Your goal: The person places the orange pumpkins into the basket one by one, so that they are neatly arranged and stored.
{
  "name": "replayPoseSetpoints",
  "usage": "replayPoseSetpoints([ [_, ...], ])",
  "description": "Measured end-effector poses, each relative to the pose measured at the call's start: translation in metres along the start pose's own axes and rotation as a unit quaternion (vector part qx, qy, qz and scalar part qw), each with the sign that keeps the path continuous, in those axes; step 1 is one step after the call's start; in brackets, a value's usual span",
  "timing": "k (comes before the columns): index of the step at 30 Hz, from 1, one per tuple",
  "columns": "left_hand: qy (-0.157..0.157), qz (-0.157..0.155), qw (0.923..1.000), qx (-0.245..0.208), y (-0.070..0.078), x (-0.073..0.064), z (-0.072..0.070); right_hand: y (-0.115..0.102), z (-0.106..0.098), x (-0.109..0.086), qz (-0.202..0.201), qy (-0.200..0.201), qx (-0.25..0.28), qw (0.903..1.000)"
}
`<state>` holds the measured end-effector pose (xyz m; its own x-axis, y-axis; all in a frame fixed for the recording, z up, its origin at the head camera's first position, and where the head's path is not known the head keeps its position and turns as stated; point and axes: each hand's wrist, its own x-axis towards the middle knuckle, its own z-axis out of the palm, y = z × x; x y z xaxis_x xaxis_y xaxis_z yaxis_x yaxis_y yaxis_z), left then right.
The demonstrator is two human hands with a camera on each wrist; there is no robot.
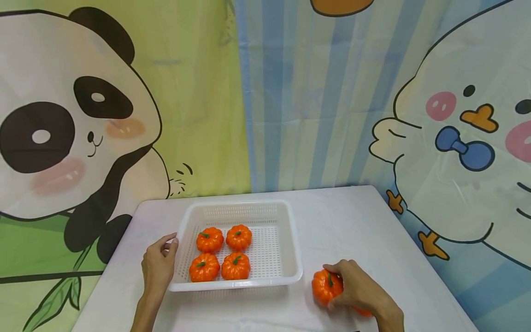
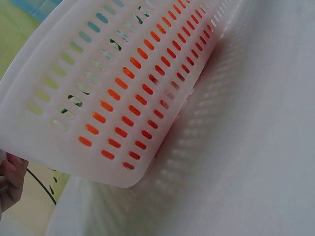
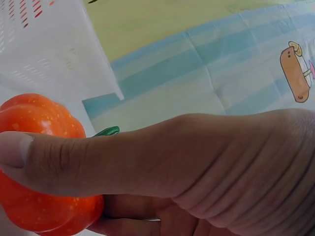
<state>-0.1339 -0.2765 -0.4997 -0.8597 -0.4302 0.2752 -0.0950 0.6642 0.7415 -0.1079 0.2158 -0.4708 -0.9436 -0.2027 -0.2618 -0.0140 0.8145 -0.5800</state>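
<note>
My right hand (image 1: 360, 287) grips a small orange toy pumpkin (image 1: 324, 289) with a green stem, to the right of the basket. In the right wrist view the thumb lies across the pumpkin (image 3: 47, 115). A second pumpkin (image 1: 363, 312) peeks out from under that hand, mostly hidden. At the left side of the white perforated basket (image 1: 292, 244), my left hand (image 1: 159, 265) holds the rim with bent fingers. The left wrist view catches only a few of its fingers (image 2: 12, 182) by the basket corner. Several pumpkins (image 1: 235, 266) sit inside, in the left and middle part.
A white-covered table (image 1: 332, 221) carries everything, with the basket toward its left half. Behind it hangs a cloth backdrop with a panda (image 1: 103, 138) on the left and a white bird (image 1: 448, 198) on the right. The basket's right part shows its bare slotted floor.
</note>
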Motion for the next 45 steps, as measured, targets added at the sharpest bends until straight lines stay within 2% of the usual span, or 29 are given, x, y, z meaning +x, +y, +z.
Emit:
replayPoseSetpoints([
  [5,0.003,0.000,1.0000,0.002,0.001,-0.001,-0.001,-0.004,-0.005,0.000,-0.009,-0.004,0.006,0.9999],
  [15,0.005,0.005,1.0000,0.002,0.001,-0.001,-0.001,-0.010,-0.008,-0.001,0.014,0.000,-0.003,0.9999],
  [29,-0.006,-0.002,1.0000,0.002,0.000,0.000,-0.001,-0.019,-0.013,-0.002,0.008,0.006,-0.008,0.9999],
  [45,-0.001,-0.010,0.9999,0.003,0.000,0.000,0.001,-0.025,-0.022,-0.007,-0.010,0.005,-0.012,0.9999],
])
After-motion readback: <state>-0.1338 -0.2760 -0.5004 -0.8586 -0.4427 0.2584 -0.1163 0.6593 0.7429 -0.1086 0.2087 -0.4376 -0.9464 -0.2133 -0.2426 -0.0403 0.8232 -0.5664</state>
